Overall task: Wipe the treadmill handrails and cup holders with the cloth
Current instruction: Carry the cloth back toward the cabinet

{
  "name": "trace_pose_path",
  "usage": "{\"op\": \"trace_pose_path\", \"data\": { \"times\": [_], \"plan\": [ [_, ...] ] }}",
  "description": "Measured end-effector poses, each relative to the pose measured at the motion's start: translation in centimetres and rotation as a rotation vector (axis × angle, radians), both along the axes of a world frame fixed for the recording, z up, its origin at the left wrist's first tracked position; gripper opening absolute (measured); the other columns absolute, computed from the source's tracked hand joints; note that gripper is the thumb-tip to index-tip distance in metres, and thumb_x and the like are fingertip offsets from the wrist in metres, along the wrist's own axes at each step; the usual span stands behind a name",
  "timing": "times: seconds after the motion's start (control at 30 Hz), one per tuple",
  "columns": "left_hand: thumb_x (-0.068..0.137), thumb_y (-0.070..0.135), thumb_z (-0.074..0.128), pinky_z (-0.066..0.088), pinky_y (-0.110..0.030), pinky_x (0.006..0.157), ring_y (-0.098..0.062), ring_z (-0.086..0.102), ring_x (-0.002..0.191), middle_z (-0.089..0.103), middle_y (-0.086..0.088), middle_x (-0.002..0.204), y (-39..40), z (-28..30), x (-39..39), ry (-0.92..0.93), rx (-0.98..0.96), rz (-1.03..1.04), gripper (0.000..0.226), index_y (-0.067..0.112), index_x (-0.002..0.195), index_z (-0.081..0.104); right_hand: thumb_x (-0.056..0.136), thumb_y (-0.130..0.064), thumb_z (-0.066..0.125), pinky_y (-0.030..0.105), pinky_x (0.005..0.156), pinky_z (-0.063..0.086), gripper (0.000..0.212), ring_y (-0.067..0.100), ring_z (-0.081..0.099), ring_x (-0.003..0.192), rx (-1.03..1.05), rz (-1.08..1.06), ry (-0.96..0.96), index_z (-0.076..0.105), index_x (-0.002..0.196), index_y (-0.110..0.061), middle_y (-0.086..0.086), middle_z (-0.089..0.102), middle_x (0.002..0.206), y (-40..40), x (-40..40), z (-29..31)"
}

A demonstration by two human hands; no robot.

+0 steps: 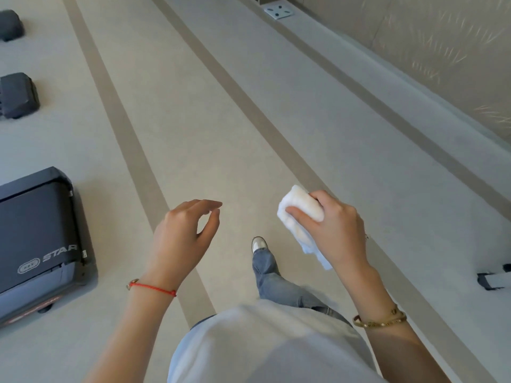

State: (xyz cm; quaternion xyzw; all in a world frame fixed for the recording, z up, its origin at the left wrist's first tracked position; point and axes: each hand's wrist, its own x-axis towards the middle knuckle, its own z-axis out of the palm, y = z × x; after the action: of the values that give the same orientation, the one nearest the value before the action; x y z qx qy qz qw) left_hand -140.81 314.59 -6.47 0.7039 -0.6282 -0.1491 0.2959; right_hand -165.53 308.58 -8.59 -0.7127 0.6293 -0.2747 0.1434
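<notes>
My right hand (336, 230) grips a folded white cloth (300, 214), thumb across its front, with a loose end hanging below the palm. My left hand (184, 237) hangs in the air with loosely curled fingers and holds nothing. The rear end of a dark treadmill (38, 239) lies on the floor at the lower left, well apart from both hands. Its handrails and cup holders are out of view.
I stand on a pale floor (221, 134) with brown stripes. The dark ends of two more machines (18, 95) sit at the far left. A wall (428, 45) runs along the right. A white plate (279, 11) lies near the wall base, and a dark object (495, 279) at the right edge.
</notes>
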Motion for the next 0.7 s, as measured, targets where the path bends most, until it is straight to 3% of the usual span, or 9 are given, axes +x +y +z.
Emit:
{"op": "trace_pose_path", "data": {
  "times": [0.13,0.3,0.43,0.5,0.6,0.7],
  "plan": [
    [0.096,0.022,0.059,0.054,-0.036,0.076,-0.009,0.061,0.077,0.072,0.005,0.101,-9.8,0.7,2.8,-0.002,-0.023,0.059,0.019,0.018,0.108,0.073,0.078,-0.057,0.065,0.032,0.055,0.046,0.034,0.024,0.057,0.061,0.02,0.051,-0.007,0.058,0.079,-0.023,-0.005,0.06,0.065,-10.9,2.9,1.2],
    [0.096,0.022,0.058,0.051,-0.03,0.07,0.007,0.047,0.054,0.073,0.006,0.103,-21.1,2.1,6.0,-0.022,-0.049,0.13,0.02,0.018,0.109,0.073,0.077,-0.061,0.062,0.033,0.056,0.047,0.036,0.024,0.057,0.063,-0.005,0.12,-0.015,0.057,0.08,-0.025,-0.005,0.06,0.067,-23.9,6.6,2.5],
    [0.097,0.024,0.057,0.055,-0.035,0.08,-0.012,0.066,0.088,0.072,0.006,0.103,-28.6,2.8,8.8,-0.033,-0.044,0.185,0.021,0.019,0.11,0.072,0.075,-0.069,0.052,0.033,0.055,0.048,0.04,0.02,0.056,0.06,-0.01,0.171,0.008,0.055,0.08,-0.029,-0.008,0.059,0.065,-32.6,9.7,2.5],
    [0.097,0.025,0.057,0.055,-0.036,0.081,-0.015,0.067,0.094,0.072,0.005,0.103,-31.8,2.6,10.3,-0.034,-0.031,0.207,0.021,0.019,0.11,0.072,0.076,-0.069,0.053,0.034,0.054,0.049,0.039,0.019,0.056,0.06,0.0,0.189,0.008,0.053,0.079,-0.03,-0.008,0.058,0.065,-36.2,11.1,2.0],
    [0.097,0.025,0.057,0.055,-0.036,0.081,-0.014,0.067,0.092,0.072,0.005,0.103,-37.0,1.7,12.8,-0.032,-0.016,0.21,0.021,0.019,0.11,0.072,0.076,-0.066,0.058,0.035,0.055,0.05,0.037,0.022,0.056,0.06,0.031,0.186,0.013,0.051,0.078,-0.03,-0.007,0.058,0.064,-41.4,13.6,1.0],
    [0.097,0.025,0.057,0.054,-0.032,0.077,-0.002,0.059,0.071,0.072,0.006,0.102,-42.6,0.5,15.7,-0.027,-0.005,0.198,0.021,0.02,0.11,0.072,0.077,-0.065,0.063,0.035,0.06,0.05,0.037,0.024,0.059,0.067,0.1,0.179,0.009,0.057,0.084,-0.028,-0.005,0.062,0.07,-47.1,16.5,0.0]
  ]
}}
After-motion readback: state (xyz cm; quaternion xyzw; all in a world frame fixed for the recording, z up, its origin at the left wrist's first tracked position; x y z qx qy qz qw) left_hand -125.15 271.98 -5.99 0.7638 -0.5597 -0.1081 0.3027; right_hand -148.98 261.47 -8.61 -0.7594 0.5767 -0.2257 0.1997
